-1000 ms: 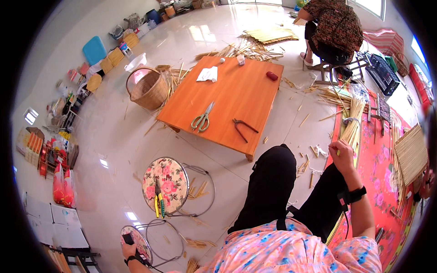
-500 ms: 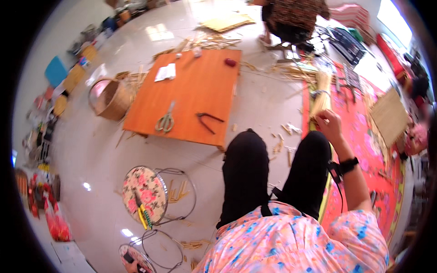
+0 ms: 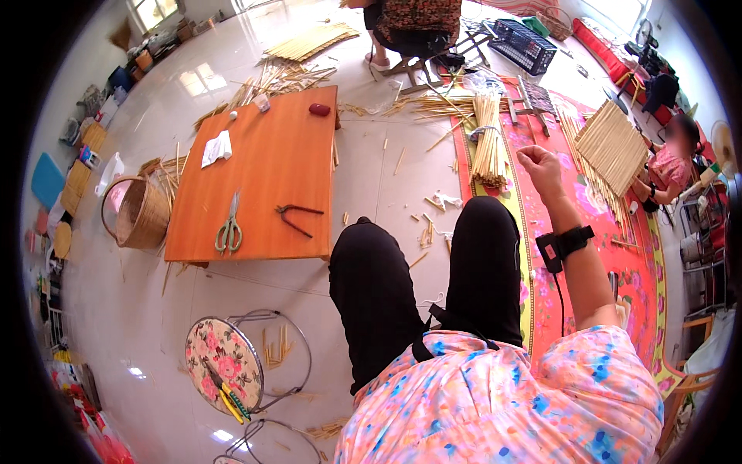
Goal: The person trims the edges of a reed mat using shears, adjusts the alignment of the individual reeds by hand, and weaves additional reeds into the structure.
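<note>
Right hand (image 3: 541, 172): fingers curled into a loose fist, palm turned away from me, lifted over the mat. Can't tell whether a thin strip is pinched inside; nothing thick is in it. Black wrist strap (image 3: 566, 243) sits below it on the forearm.

Change: half a second ago this hand was on top of the bamboo strip bundle (image 3: 488, 139). Now it's clear of it. The bundle is just beside the hand at its 9 o'clock, not touching, tied round the middle, with its lower end on the edge of the red mat (image 3: 618, 267). So the bundle is out of my grip and lying on its own.

Left hand: out of frame now; a second ago it showed at 7 o'clock.

Further out:
- woven panel (image 3: 614, 147) at the hand's 3 o'clock, near
- loose strips across the floor at 12 o'clock
- orange table (image 3: 270, 155) at 10 o'clock from my knees, with scissors (image 3: 229, 228) and dark pliers (image 3: 297, 216) on it, well apart from the hand
- basket (image 3: 139, 213) against the table's left edge
- floral stool (image 3: 220, 363) at 7 o'clock
</note>
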The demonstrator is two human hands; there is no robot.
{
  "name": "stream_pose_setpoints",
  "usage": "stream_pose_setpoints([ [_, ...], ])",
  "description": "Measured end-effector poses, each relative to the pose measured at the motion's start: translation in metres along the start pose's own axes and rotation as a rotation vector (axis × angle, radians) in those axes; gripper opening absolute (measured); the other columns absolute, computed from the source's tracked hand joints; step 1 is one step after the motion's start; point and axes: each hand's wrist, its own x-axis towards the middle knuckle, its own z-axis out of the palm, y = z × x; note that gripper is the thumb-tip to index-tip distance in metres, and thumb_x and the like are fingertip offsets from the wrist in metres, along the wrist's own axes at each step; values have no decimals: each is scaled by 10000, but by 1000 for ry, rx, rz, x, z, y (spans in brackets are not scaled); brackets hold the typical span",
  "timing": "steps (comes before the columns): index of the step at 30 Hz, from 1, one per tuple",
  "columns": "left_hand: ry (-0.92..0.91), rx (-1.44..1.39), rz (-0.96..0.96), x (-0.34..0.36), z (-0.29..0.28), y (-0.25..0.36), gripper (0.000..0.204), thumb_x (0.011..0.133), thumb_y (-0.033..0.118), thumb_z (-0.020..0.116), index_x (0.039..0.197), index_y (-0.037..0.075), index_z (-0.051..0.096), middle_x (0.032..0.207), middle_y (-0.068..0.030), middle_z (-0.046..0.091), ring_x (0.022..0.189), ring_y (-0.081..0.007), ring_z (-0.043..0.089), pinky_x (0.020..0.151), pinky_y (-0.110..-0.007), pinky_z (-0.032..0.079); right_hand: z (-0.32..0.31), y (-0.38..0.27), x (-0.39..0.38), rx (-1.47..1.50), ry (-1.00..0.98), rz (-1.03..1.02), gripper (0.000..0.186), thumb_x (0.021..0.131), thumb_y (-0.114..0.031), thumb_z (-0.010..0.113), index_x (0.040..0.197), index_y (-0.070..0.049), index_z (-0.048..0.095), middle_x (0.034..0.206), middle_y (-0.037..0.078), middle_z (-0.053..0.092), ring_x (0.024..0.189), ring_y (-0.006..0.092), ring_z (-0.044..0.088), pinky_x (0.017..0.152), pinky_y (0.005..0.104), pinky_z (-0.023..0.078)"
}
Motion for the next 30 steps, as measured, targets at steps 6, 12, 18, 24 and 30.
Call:
stream_pose_setpoints([
  [6, 12, 20, 19, 4, 1, 22, 730, 751, 298, 719, 1372, 62, 417, 1289, -287, 489, 1183, -436, 484, 989, -465, 414, -19, 14, -10, 96, 29, 195, 168, 872, -177, 671, 931, -20, 678, 771, -22, 632, 657, 49, 542, 609, 218, 450],
  [12, 29, 29, 40, 11, 1, 50, 726, 771, 310, 703, 1382, 58, 404, 1300, -299, 472, 1190, -445, 473, 995, -473, 408, -41, 46, -31, 156, 72, 398, 143, 850, -211, 684, 930, -92, 673, 773, -38, 618, 655, 54, 531, 611, 226, 455],
  [18, 50, 31, 61, 14, 0, 71, 722, 790, 322, 687, 1391, 54, 391, 1311, -310, 455, 1197, -455, 462, 1001, -480, 402, -54, 59, -52, 213, 87, 494, 149, 847, -211, 692, 922, -84, 672, 768, -36, 612, 651, 60, 530, 607, 233, 457],
  [24, 72, 26, 60, 13, 3, 82, 718, 810, 334, 671, 1400, 50, 378, 1322, -322, 438, 1203, -465, 450, 1007, -488, 395, -59, 63, -56, 275, 73, 510, 182, 849, -211, 703, 930, -50, 673, 767, -14, 621, 621, 77, 527, 577, 233, 440],
  [30, 132, -25, 4, 27, 3, 69, 716, 829, 346, 656, 1410, 46, 365, 1333, -334, 421, 1210, -475, 439, 1013, -495, 389, -60, 53, -60, 213, -61, 511, 168, 857, -236, 694, 914, -80, 672, 765, -38, 609, 639, 65, 522, 608, 251, 443],
])
